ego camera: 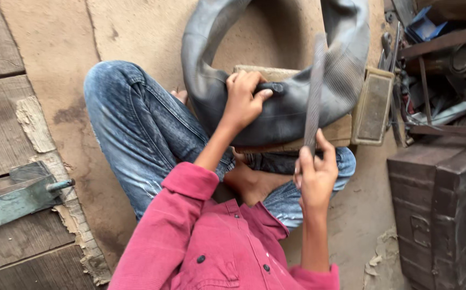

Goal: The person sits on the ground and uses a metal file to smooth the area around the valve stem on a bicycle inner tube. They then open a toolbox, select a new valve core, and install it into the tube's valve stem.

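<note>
Bare concrete floor (152, 32) forms the work area, with weathered wooden planks (2, 107) along one side and a dark metal trunk (442, 209) beside a cluttered shelf of scrap parts (437, 70) on the other. Seated on the floor is a person in a pink shirt and blue jeans, knees bent. A black rubber inner tube (276, 107) is draped in a loop over a low wooden block (335, 131), its ring rising away from the person toward the top of the view. The left hand (244, 99) is closed on the tube's inner edge, fingers curled over the rubber, pinning it against the block. The right hand (316, 174) is clamped around the lower end of a long flat metal file (314, 91). The file's long axis runs nearly upright in the view, tip pointing away from the person, its blade lying across the tube's ribbed surface. Motion blur softens the blade.
</note>
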